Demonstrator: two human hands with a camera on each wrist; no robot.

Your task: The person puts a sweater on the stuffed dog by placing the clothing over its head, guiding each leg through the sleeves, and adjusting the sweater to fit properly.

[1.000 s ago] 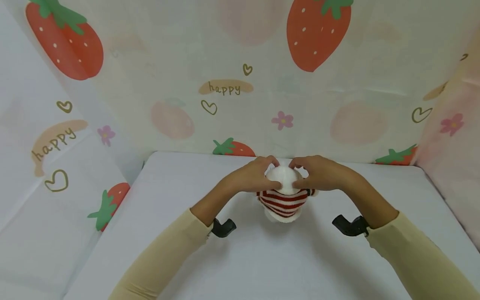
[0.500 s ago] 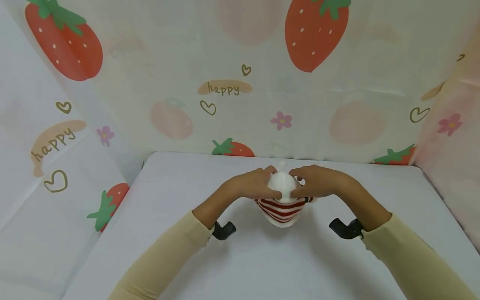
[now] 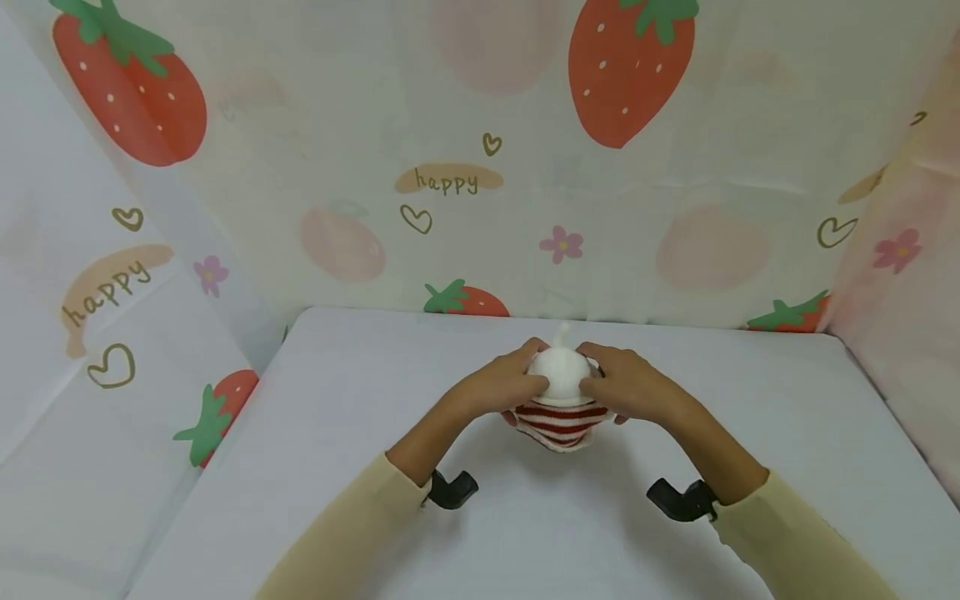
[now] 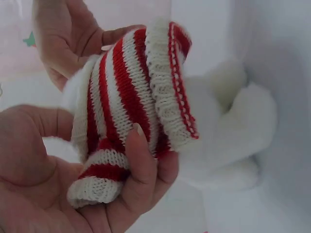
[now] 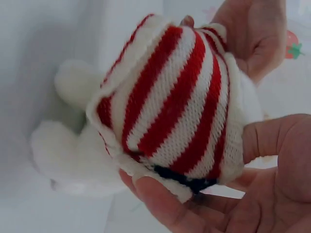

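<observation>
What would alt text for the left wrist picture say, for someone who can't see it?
A left hand grips a red-and-white striped knitted top at one sleeve, worn by a fluffy white toy. A right hand holds the far side, its fingers partly hidden. The toy's limbs extend right, past the ribbed hem.

From here the left hand (image 3: 501, 385) and right hand (image 3: 633, 385) partly hide the plush toy (image 3: 559, 373); 2 sleeves (image 3: 345, 533) run off below.
</observation>
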